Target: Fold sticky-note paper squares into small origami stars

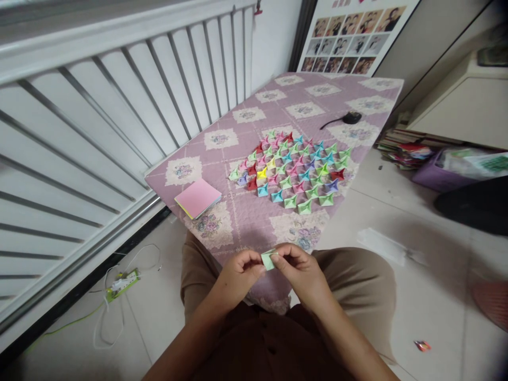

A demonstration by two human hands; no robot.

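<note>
Between my two hands, just above the near edge of the table, is a small folded piece of light green paper [268, 260]. My left hand [241, 275] pinches its left side with thumb and fingertips. On the opposite side, my right hand [300, 271] grips the paper, its thumb lying across the front. Farther up the table, many small folded paper pieces [290, 200] in green, blue, pink, red, yellow and purple stand in close rows. A stack of square paper sheets [198, 198], pink on top, lies to the left of them.
A patterned purple cloth covers the table [254, 222]. At its far right lies a black object with a thin stem [351, 118]. White railings [159, 95] run along the left. A power strip [123, 284] with cables sits on the floor, and a purple bin [432, 172] stands right.
</note>
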